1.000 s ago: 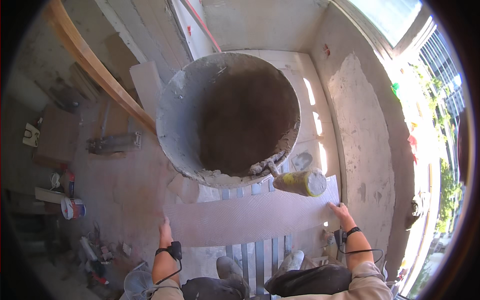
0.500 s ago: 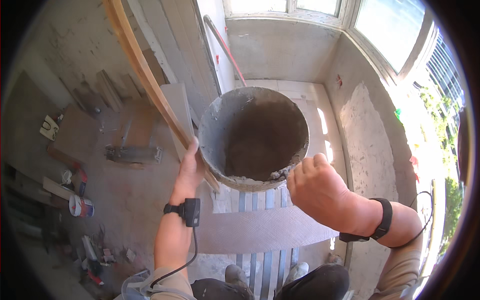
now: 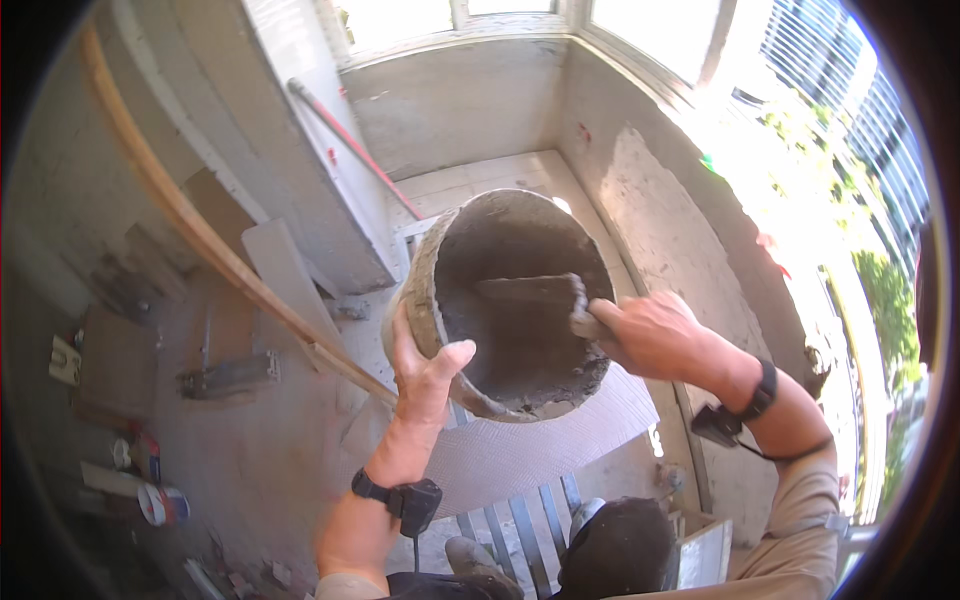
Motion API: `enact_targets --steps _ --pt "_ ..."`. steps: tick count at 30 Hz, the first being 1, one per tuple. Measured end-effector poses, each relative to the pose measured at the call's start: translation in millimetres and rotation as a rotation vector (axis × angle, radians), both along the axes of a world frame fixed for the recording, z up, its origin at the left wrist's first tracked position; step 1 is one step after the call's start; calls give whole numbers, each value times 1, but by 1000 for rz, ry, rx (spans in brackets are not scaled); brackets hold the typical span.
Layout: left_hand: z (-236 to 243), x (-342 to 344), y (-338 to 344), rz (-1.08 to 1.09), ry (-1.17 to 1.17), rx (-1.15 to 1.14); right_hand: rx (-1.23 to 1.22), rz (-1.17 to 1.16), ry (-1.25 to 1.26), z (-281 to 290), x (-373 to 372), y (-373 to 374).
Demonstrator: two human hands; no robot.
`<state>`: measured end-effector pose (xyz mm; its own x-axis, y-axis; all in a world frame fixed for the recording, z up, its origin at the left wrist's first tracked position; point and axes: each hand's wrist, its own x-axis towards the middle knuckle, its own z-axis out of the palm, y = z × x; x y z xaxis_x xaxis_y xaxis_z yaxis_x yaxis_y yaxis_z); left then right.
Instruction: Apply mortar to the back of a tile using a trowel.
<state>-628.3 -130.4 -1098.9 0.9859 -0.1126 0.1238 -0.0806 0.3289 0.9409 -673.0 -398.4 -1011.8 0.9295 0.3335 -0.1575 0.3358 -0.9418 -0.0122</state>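
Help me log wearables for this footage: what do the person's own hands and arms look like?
The left hand and right hand are ungloved. Each wrist has a black strap with a black, boxy device and a dark cable. The sleeves are beige.

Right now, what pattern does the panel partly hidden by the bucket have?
The panel shows fine hatched lines on pinkish grey, best in the head view.

A wooden bar slants on the left, between a small white tub and a red pole.
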Motion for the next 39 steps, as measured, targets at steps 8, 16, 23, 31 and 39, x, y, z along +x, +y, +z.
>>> enact_targets --steps 8,16,23,31,39 --pt "-33 -71 -30 -130 -291 350 -208 57 -200 -194 104 15" --pt "-35 -85 -18 -178 -325 485 28 -18 -235 -281 96 26" --pt "-34 -82 -11 -219 -324 432 -86 123 -252 -297 100 16" --pt "-32 -91 -10 -248 -362 515 -5 228 -438 -305 60 25" --pt "-35 -88 -10 -268 -359 474 308 146 81 -330 25 41"
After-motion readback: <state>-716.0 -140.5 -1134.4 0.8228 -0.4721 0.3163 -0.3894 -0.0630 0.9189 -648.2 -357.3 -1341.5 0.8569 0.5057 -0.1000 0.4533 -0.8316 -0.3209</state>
